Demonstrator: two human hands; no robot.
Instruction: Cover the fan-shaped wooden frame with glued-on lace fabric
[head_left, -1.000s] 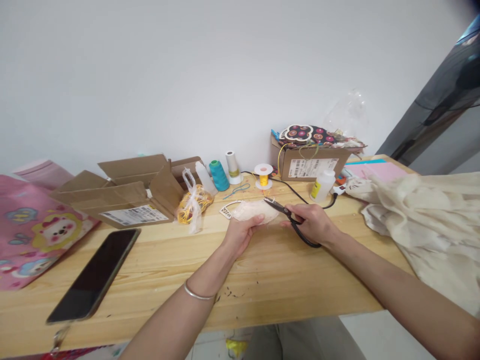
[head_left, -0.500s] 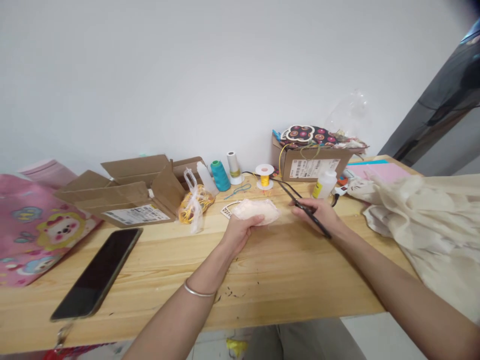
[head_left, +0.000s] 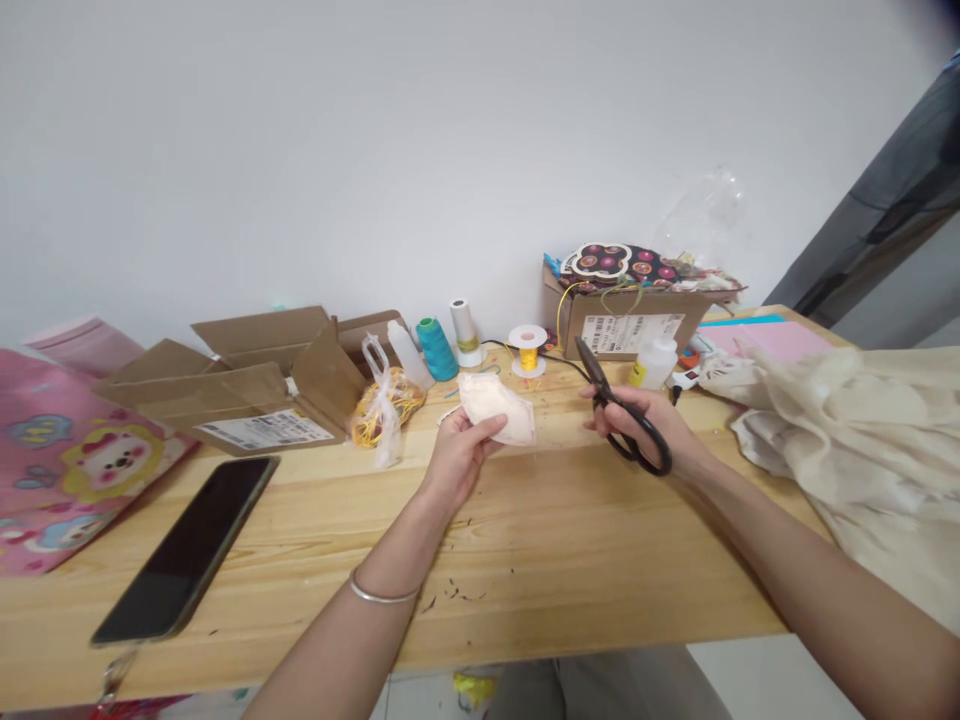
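Note:
My left hand (head_left: 455,452) is closed on a small pale peach fabric piece (head_left: 498,407), lifted a little above the wooden table (head_left: 540,540) and tilted up toward me. To its right, my right hand (head_left: 645,427) grips black scissors (head_left: 619,418) by the handles, blades together and pointing up and left, apart from the fabric. A silver bangle sits on my left wrist.
Behind stand a teal thread cone (head_left: 436,348), a white spool (head_left: 466,333), a yellow thread reel (head_left: 528,352), a bag of yellow cord (head_left: 385,402), open cardboard boxes (head_left: 251,385), a box of fabric (head_left: 628,315) and a small bottle (head_left: 653,361). A phone (head_left: 189,547) lies left; cream cloth (head_left: 862,450) right.
The left hand raised the fabric piece off the table and tipped it upright. The right hand drew the scissors away from the fabric and turned them blades-up.

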